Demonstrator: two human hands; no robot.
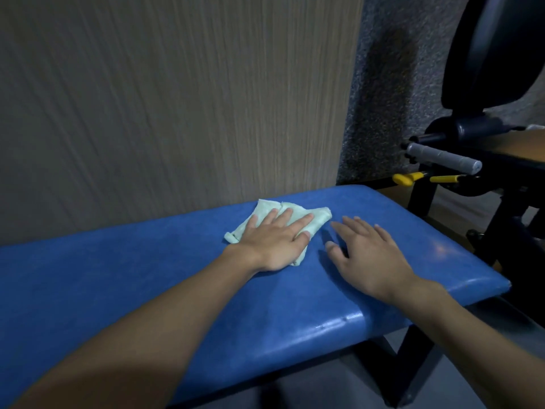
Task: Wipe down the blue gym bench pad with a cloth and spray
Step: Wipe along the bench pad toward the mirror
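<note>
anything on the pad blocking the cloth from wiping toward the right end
Yes. The right hand lies flat on the blue pad just right of the cloth, which the left hand presses down. Nothing else visible lies on the pad between the cloth and the right end.

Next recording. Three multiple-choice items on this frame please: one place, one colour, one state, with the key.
1. Where is the cloth? A) on the floor B) on the pad, near its far edge C) hung on the wall
2. What colour are the levers on the machine at right? A) red B) yellow C) white
3. The right hand is: A) open, holding nothing B) gripping a bottle C) pinching the cloth

Key: 1 B, it lies on the blue pad under the left hand; 2 B, both show yellow; 3 A, its fingers are straight, beside the cloth.
</note>
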